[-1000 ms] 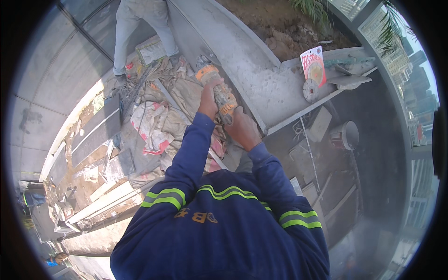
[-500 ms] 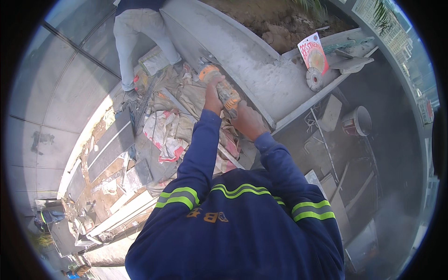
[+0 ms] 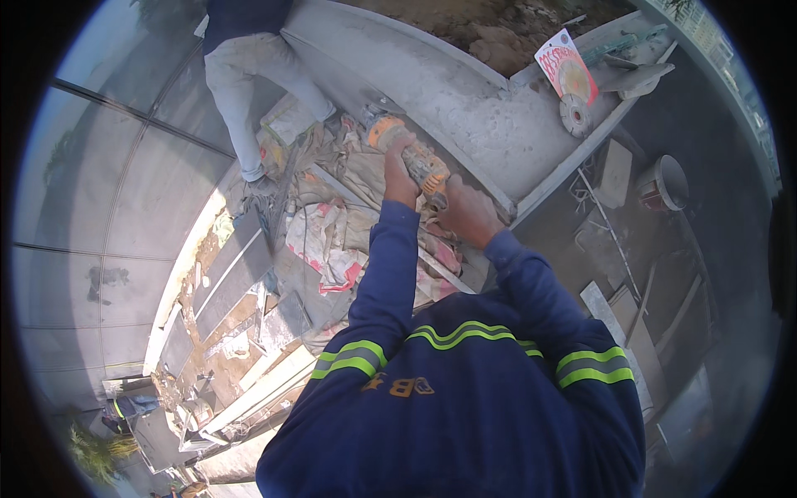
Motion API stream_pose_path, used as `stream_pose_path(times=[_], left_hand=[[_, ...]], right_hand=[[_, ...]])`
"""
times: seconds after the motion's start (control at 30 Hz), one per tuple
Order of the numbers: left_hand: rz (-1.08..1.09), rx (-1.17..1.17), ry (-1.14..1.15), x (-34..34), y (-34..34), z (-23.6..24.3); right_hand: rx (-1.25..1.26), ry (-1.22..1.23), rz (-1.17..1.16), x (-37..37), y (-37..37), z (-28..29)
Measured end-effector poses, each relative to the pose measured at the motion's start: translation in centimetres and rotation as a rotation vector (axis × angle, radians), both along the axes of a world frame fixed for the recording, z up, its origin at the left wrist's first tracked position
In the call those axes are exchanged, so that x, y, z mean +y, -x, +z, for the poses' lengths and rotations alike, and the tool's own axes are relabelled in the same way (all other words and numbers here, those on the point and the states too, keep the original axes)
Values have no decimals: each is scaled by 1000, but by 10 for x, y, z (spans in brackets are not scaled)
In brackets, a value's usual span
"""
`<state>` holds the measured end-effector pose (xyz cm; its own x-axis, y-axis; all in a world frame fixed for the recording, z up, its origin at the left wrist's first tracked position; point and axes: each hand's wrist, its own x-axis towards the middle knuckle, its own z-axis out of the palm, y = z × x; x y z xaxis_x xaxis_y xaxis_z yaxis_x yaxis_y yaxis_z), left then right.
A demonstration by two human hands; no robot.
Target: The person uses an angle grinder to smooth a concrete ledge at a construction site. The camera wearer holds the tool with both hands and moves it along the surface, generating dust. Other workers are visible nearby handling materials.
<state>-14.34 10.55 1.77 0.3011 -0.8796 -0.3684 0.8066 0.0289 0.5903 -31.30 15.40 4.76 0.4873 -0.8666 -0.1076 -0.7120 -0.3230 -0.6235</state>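
My left hand (image 3: pixel 398 173) is wrapped round the body of a dusty orange angle grinder (image 3: pixel 422 162), just behind its head. My right hand (image 3: pixel 466 212) grips the grinder's rear end. The grinder's head lies against or very near the low side of a pale concrete ledge (image 3: pixel 473 145); contact is unclear. Beneath my arms lie crumpled beige sacks and sheeting (image 3: pixel 328 241) with red patches, and a long narrow strip (image 3: pixel 339 184). On the ledge, at the upper right, a round cutting disc (image 3: pixel 574 116) stands by a red and white card (image 3: pixel 554 58).
A co-worker in pale trousers (image 3: pixel 245 79) stands at the upper left, close beside the sacks. Large grey panels (image 3: pixel 75 290) curve along the left. A white bucket (image 3: pixel 662 184), rods and boards (image 3: pixel 681 315) lie on the right. Another person (image 3: pixel 133 408) is at the lower left. Soil (image 3: pixel 465 29) lies beyond the ledge.
My view has shifted, so the surroundings and both arms appear further right, with much of the upper scene higher. Both hands keep hold of the grinder. More of the co-worker's dark top shows.
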Motion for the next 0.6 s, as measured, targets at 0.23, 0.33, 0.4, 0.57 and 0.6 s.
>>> stream_pose_path(times=[0.23,0.33,0.4,0.57,0.6], left_hand=[[7,-3,-32,-9,-5,3],[-1,4,-38,-10,-5,2],[4,5,-22,-7,-3,2],[3,5,-8,-3,0,0],[-5,7,0,-3,-2,-3]], right_hand=[[-26,-3,-10,-10,-8,-7],[-37,1,-12,-9,-8,-8],[-36,3,-4,-7,-6,-6],[18,-31,-4,-1,1,-3],[11,-34,-4,0,1,-3]])
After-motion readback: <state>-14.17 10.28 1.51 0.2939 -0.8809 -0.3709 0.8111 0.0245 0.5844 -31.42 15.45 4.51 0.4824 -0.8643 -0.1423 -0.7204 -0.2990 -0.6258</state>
